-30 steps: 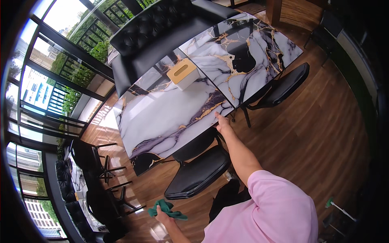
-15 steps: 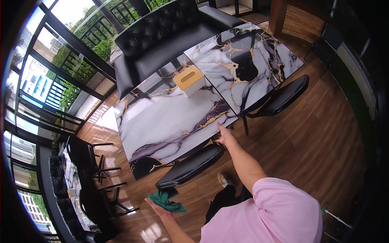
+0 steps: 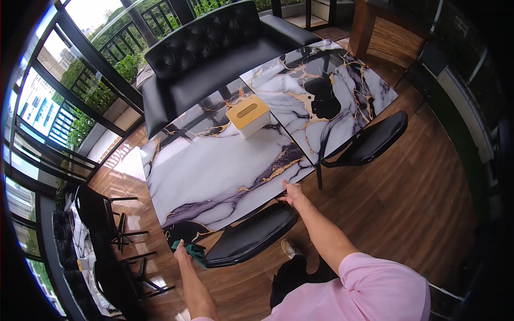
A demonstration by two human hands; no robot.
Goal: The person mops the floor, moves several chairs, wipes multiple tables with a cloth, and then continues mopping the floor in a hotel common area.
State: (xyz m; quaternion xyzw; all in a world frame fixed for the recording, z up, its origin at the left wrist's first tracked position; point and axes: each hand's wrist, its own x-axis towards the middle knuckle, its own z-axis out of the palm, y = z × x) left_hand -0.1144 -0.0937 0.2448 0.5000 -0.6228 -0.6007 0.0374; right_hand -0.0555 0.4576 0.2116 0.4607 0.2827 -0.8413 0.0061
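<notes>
right hand [image 3: 292,193] is out at full reach, arm nearly straight, coming up from the pink sleeve [image 3: 369,289] at the near right. fingers loosely together, laid on the near edge of the marble table [image 3: 214,171], thumb split off to the side. resting on the edge rather than gripping, as far as i can tell. just below that hand sits the back edge of a black chair seat [image 3: 251,235], tucked partly under the table.

left hand [image 3: 182,250] is low and near left, forearm rising from the bottom edge. it's closed around a bunched green cloth [image 3: 194,252], held right at the table's near-left corner, between the corner and the left end of the chair seat. can't tell if the cloth touches the table.

tabletop is mostly bare white, purple and gold veining. only a tan tissue box [image 3: 247,115] stands on it, toward the far side, well apart from both hands. a seam splits the top into two slabs just right of the box.

second black chair [image 3: 369,142] is at the right, close to the table edge. black tufted sofa [image 3: 225,48] runs along the far side. open wood floor [image 3: 407,203] to the right and near. more black chairs [image 3: 104,214] crowd the left, by the glass wall.
</notes>
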